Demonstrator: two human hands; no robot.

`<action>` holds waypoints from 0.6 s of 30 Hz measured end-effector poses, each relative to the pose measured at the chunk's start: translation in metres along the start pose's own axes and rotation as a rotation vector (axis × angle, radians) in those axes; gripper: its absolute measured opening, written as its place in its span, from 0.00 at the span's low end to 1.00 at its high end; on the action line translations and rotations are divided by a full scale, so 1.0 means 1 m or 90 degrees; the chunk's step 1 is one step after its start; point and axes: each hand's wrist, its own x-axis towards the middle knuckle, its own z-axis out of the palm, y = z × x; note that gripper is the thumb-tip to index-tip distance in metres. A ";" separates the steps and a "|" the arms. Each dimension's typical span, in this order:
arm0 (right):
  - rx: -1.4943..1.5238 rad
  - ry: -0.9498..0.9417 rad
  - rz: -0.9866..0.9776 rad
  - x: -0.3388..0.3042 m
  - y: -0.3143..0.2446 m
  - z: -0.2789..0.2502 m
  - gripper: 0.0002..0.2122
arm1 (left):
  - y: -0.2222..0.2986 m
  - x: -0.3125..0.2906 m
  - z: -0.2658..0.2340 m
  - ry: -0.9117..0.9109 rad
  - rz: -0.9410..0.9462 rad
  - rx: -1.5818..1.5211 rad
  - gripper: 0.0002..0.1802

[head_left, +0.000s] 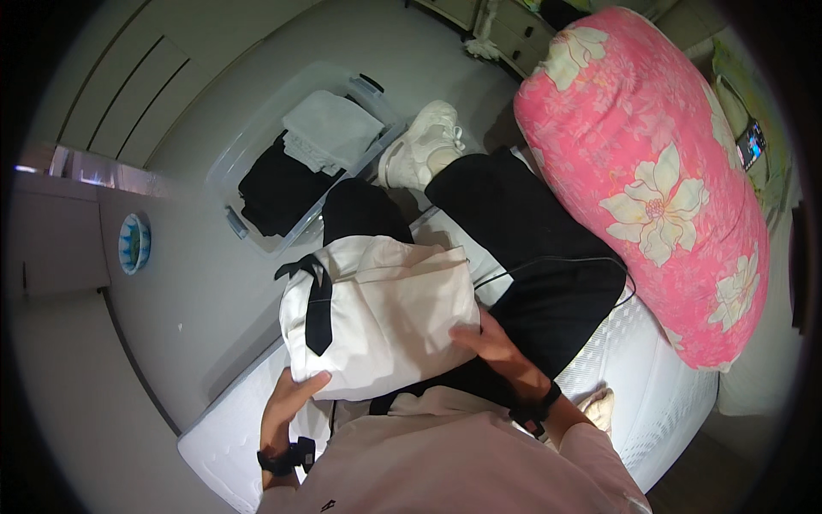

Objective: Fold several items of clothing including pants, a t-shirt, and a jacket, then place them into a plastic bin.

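A folded white shirt (385, 308) with a short black tie (319, 308) hanging on its left side rests over my lap. My left hand (294, 396) is closed on the shirt's near left corner, thumb on top and the other fingers mostly hidden. At the shirt's right edge, my right hand (490, 340) grips the cloth, its fingertips partly out of sight underneath. Beyond the shirt, a clear plastic storage box (224, 176) stands on the floor, with folded black clothes (282, 193) and folded white clothes (332, 128) inside.
My black-trousered leg (531, 231) and white shoe (422, 146) extend beside the box. A thin black cable (565, 259) crosses that leg. At right, a pink floral bedding bundle (651, 171) lies on the white mattress (651, 377). A blue-and-white bowl (134, 243) is on the floor at left.
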 end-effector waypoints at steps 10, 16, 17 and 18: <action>0.223 -0.091 0.301 0.042 -0.035 0.015 0.26 | 0.057 0.046 -0.008 0.062 0.181 -0.154 0.22; 0.244 -0.110 -0.001 0.060 -0.097 0.068 0.24 | 0.148 0.067 -0.067 0.148 0.378 -0.149 0.30; 0.217 -0.065 -0.007 0.075 -0.105 0.078 0.22 | 0.171 0.075 -0.082 0.149 0.399 -0.168 0.31; 0.246 -0.074 -0.085 0.091 -0.117 0.095 0.20 | 0.195 0.084 -0.098 0.150 0.418 -0.147 0.31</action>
